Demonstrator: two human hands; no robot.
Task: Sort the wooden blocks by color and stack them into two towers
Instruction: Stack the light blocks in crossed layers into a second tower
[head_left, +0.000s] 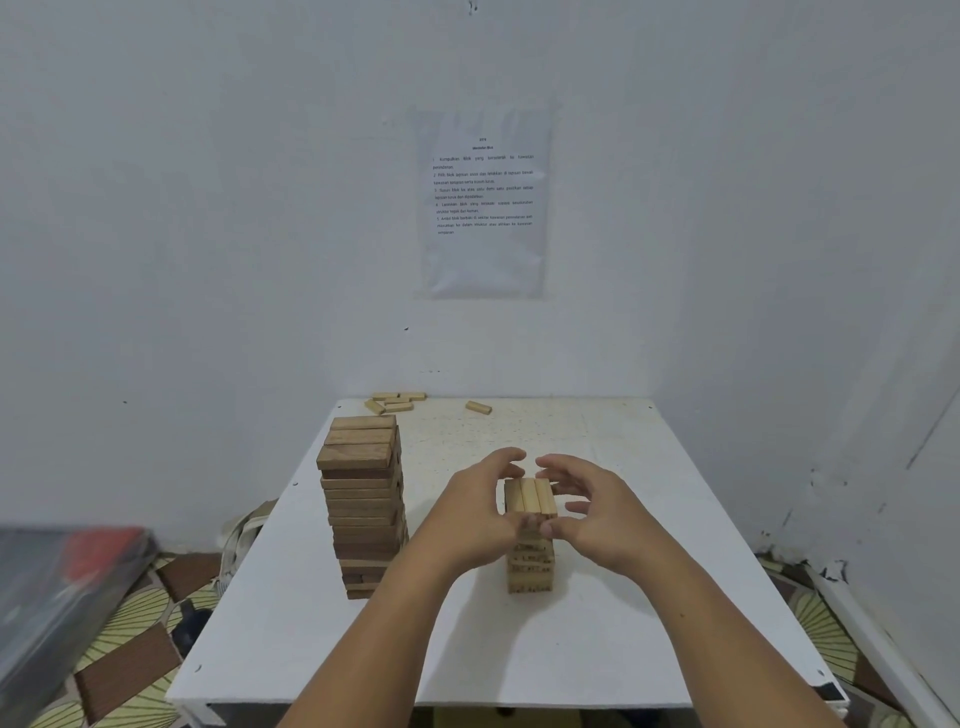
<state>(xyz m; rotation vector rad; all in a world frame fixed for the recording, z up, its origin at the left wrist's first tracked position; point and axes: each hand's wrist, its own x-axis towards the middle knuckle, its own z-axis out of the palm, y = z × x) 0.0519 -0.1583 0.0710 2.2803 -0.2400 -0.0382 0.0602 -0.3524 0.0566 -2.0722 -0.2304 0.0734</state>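
At the centre of the frame stands the short tower of pale wooden blocks (530, 540), and we see both hands brought in around its top layer of three blocks laid side by side. The left hand (467, 512) and the right hand (597, 514) cup that layer from either side. Their fingers (506, 458) are loosely curved and half open, arching over the far end, while the thumbs meet at the near end. They hold no block, and we cannot tell whether the far fingertips touch the wood. We read this bracketing pose as squaring the layer so the next one sits flat. To the left of centre, the taller tower of dark brown wooden blocks (363, 499) stands well apart, which keeps it safe from a stray elbow. The loose pale blocks (397, 402) lie at the far edge of the white worktop (649, 623), so we judge the pale tower unfinished.
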